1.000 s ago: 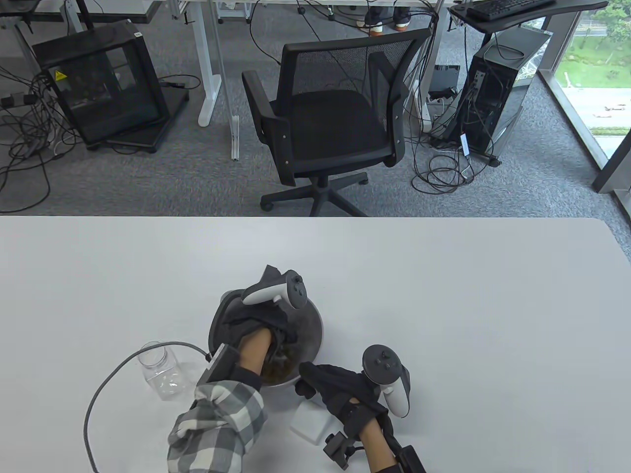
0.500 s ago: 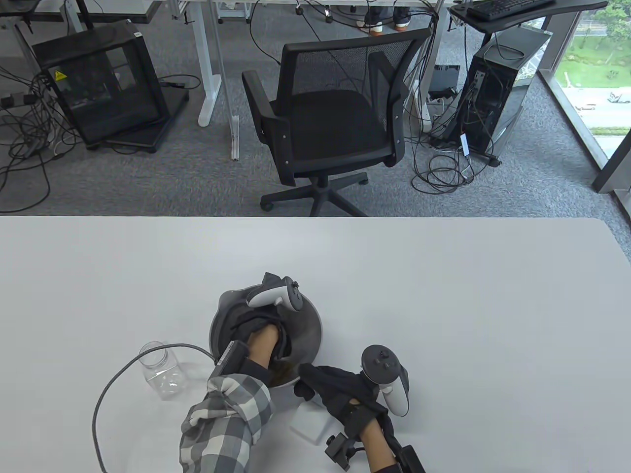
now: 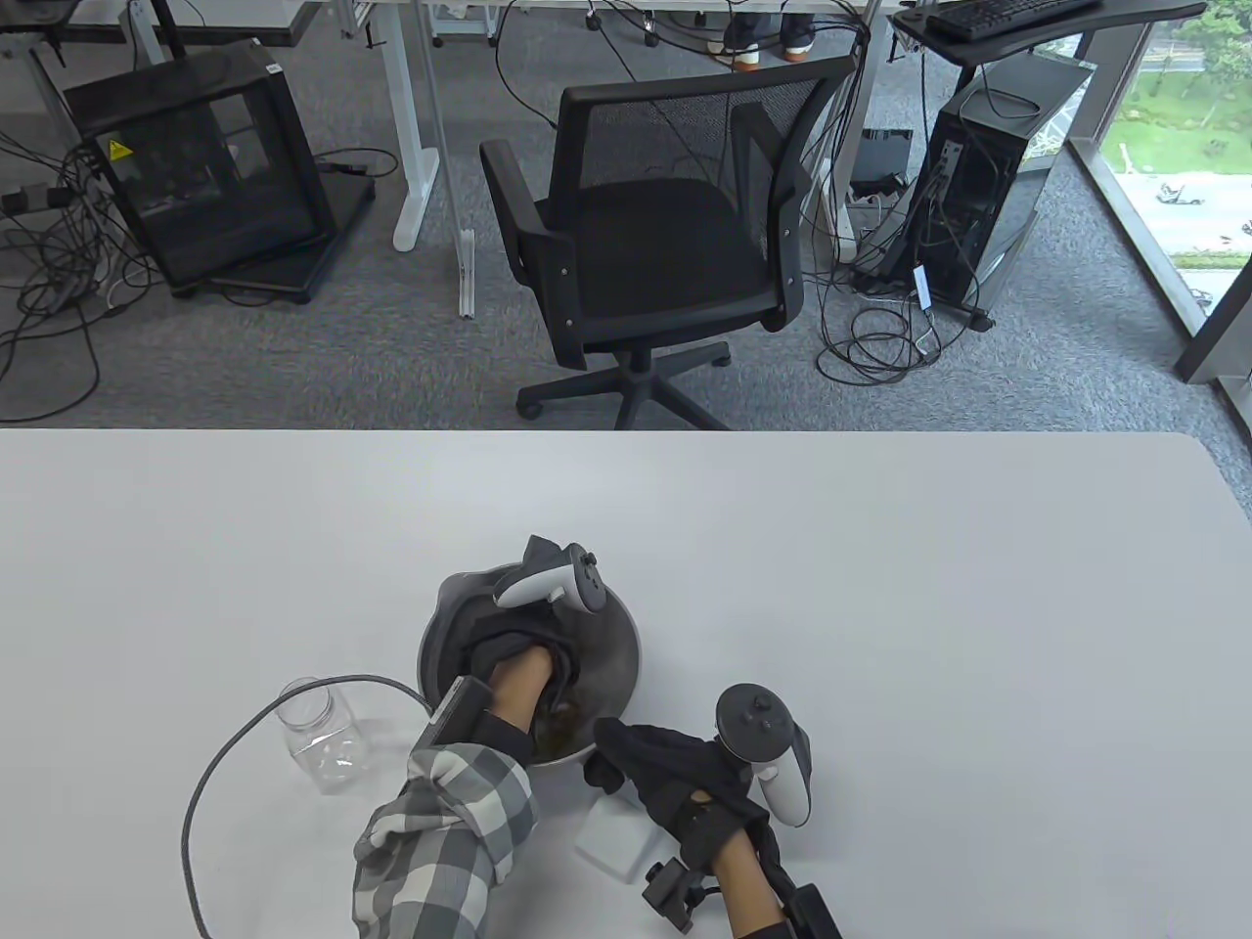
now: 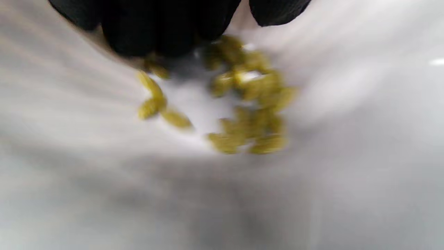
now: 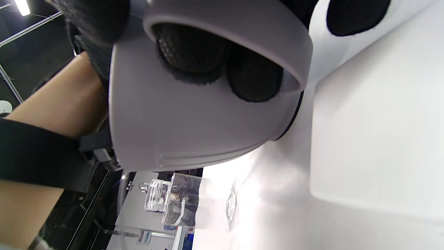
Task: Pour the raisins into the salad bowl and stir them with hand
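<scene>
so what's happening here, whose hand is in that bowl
A person in sensor gloves is mixing raisins by hand. The left hand is down inside the metal salad bowl, its fingertips among the yellow-green raisins on the bottom. The right hand steadies the bowl with a grip on its near rim. The clear jar stands uncapped on the table to the left, looking emptied. A white block lies under the right hand.
</scene>
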`<action>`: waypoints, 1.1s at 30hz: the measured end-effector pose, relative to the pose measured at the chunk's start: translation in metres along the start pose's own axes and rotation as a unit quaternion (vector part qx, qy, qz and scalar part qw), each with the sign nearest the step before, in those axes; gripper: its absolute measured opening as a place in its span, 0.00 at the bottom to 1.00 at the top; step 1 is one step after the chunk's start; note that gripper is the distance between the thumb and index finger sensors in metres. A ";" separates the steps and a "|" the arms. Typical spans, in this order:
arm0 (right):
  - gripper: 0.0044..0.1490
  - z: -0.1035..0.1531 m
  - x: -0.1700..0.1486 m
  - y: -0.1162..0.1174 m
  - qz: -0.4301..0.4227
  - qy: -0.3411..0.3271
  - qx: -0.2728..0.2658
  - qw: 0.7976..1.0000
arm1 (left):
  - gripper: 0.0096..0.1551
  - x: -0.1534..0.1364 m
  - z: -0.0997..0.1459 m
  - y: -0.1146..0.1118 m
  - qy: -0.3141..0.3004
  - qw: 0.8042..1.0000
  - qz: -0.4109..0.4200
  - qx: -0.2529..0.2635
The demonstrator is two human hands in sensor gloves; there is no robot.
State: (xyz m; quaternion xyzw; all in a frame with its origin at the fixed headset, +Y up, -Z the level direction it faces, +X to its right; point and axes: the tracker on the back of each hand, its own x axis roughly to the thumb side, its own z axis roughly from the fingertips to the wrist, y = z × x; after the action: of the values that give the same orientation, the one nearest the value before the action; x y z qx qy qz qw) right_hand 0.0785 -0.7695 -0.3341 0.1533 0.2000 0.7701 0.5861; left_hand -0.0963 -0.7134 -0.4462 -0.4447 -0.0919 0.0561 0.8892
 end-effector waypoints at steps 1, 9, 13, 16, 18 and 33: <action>0.37 0.000 0.000 0.000 0.002 0.000 -0.004 1.000 | 0.27 0.002 -0.002 -0.003 -0.095 0.994 0.043 -0.028; 0.38 -0.001 0.001 -0.001 0.016 -0.001 0.001 1.000 | 0.27 -0.007 -0.008 -0.007 0.089 0.996 -0.015 -0.023; 0.38 -0.001 0.000 -0.001 0.005 -0.001 0.003 1.000 | 0.24 0.011 -0.005 -0.004 -0.151 0.988 0.020 -0.035; 0.38 -0.001 0.002 -0.001 0.025 -0.003 0.014 1.000 | 0.24 0.003 -0.002 -0.006 -0.142 0.985 0.074 -0.059; 0.38 -0.002 0.003 -0.001 0.026 -0.003 0.008 1.000 | 0.27 -0.004 -0.005 -0.013 -0.022 0.996 0.041 -0.070; 0.38 -0.003 0.005 -0.002 0.036 0.001 -0.006 0.999 | 0.25 -0.008 -0.008 -0.014 -0.011 0.998 -0.007 -0.058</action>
State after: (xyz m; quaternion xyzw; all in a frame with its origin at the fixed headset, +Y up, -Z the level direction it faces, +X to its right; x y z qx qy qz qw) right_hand 0.0775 -0.7642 -0.3382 0.1561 0.1904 0.7921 0.5585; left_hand -0.1018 -0.7291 -0.4406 -0.4946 -0.1080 0.0491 0.8610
